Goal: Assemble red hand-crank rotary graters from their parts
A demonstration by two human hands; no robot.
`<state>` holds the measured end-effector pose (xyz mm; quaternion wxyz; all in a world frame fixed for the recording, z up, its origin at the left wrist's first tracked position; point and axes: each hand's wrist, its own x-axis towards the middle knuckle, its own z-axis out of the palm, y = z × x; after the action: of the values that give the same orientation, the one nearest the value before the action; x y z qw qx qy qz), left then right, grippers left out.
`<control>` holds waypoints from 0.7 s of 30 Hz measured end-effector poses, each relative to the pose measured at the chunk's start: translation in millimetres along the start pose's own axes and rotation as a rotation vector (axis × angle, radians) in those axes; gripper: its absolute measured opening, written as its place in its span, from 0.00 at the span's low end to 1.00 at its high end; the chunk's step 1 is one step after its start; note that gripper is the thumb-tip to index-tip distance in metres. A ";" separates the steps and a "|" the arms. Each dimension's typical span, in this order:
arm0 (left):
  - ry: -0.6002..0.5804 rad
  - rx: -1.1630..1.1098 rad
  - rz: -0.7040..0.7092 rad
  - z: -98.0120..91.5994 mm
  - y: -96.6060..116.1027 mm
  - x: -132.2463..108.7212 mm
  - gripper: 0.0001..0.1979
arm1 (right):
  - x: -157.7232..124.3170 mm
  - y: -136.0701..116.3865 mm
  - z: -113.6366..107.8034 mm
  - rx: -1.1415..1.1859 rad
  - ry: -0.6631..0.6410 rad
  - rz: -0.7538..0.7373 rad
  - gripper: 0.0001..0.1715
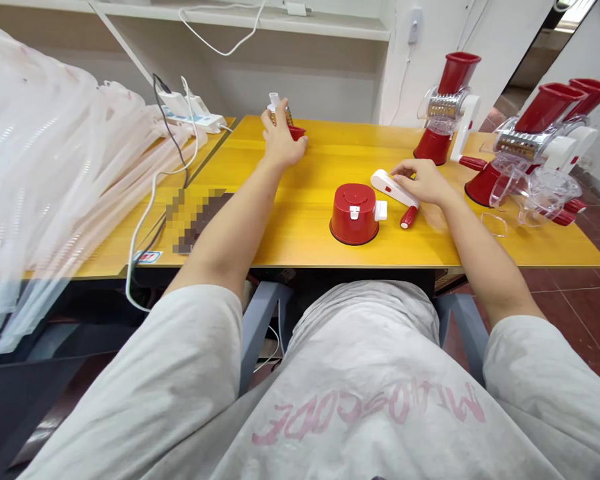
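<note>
Stretched to the far edge of the table, my left hand [283, 140] has its fingers spread over a metal grater drum [289, 117] with a white hub. A red part [297, 133] shows beside the drum, partly hidden by that hand. My right hand [423, 181] has its fingers bent onto a white crank handle [393, 187] with a red grip, which lies on the table. Left of the crank stands a red grater base [355, 215] with a white piece [381, 211] sticking out of its side.
Assembled red rotary graters [433, 137] stand at the right, with clear plastic parts [530, 187] around them. On the left are a heap of plastic bags [45, 147], a power strip [205, 121] and loose cables. A white shelf [305, 27] runs behind the yellow table [300, 243].
</note>
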<state>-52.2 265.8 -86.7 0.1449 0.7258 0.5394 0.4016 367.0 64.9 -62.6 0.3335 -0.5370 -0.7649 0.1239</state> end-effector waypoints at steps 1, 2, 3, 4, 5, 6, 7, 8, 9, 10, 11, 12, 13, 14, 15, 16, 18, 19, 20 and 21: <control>-0.004 -0.002 -0.035 5.6 -4.6 -1.8 0.88 | -0.1 -0.2 -0.3 0.004 0.002 0.005 0.11; -0.011 -0.006 -0.076 10.8 -8.0 -5.2 0.87 | -0.4 -0.6 -0.5 0.012 0.005 0.011 0.10; -0.017 -0.016 -0.119 15.1 -10.2 -9.5 0.84 | -0.7 -1.2 -0.5 0.021 0.009 0.016 0.10; -0.017 -0.028 -0.157 18.3 -11.0 -14.4 0.78 | -1.1 -2.1 -0.3 0.029 0.013 0.018 0.11; -0.013 -0.039 -0.182 20.1 -10.3 -19.6 0.73 | -1.4 -3.4 0.1 0.034 0.017 0.018 0.12; -0.009 -0.043 -0.189 20.6 -8.3 -24.7 0.68 | -1.5 -5.2 0.6 0.033 0.024 0.018 0.14; -0.008 -0.036 -0.179 19.9 -5.1 -29.6 0.66 | -1.6 -7.7 0.9 0.030 0.037 0.016 0.14; -0.016 -0.021 -0.161 18.4 -0.9 -34.1 0.64 | -1.7 -11.1 0.4 0.026 0.053 0.014 0.15; -0.025 -0.003 -0.149 16.4 3.7 -38.2 0.64 | -1.9 -15.6 -1.4 0.023 0.075 0.010 0.15; -0.029 0.010 -0.148 14.3 8.4 -41.9 0.64 | -2.7 -21.6 -5.2 0.020 0.103 0.001 0.15; -0.024 0.011 -0.155 12.3 12.7 -44.9 0.66 | -4.5 -29.3 -11.8 0.014 0.134 -0.014 0.15; -0.010 0.000 -0.161 10.7 16.4 -47.4 0.67 | -8.0 -38.5 -21.5 0.004 0.171 -0.034 0.16; 0.012 -0.019 -0.165 9.5 19.1 -49.3 0.68 | -13.7 -49.2 -34.5 -0.014 0.209 -0.064 0.16; 0.037 -0.043 -0.161 8.7 20.9 -50.5 0.68 | -22.2 -60.7 -50.8 -0.041 0.253 -0.096 0.16; 0.064 -0.069 -0.149 8.3 21.9 -51.0 0.68 | -33.8 -72.3 -69.8 -0.066 0.317 -0.120 0.17; 0.086 -0.097 -0.131 8.1 22.3 -50.9 0.68 | -48.6 -83.0 -90.6 -0.083 0.381 -0.147 0.18; 0.119 -0.162 -0.089 7.9 22.8 -49.4 0.65 | -86.6 -97.2 -133.5 -0.120 0.499 -0.139 0.21; 0.134 -0.198 -0.066 7.8 23.4 -48.2 0.62 | -108.7 -98.9 -153.3 -0.191 0.477 -0.065 0.26; 0.145 -0.231 -0.040 7.8 24.5 -46.9 0.59 | -131.5 -96.4 -170.8 -0.305 0.452 0.032 0.32; 0.154 -0.260 -0.008 7.8 26.2 -45.6 0.55 | -154.1 -89.7 -185.3 -0.437 0.465 0.122 0.38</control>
<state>-33.4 216.6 -94.3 0.1974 0.6660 0.4951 0.5219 450.9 -140.9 66.9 0.3682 -0.6546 -0.6431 -0.1493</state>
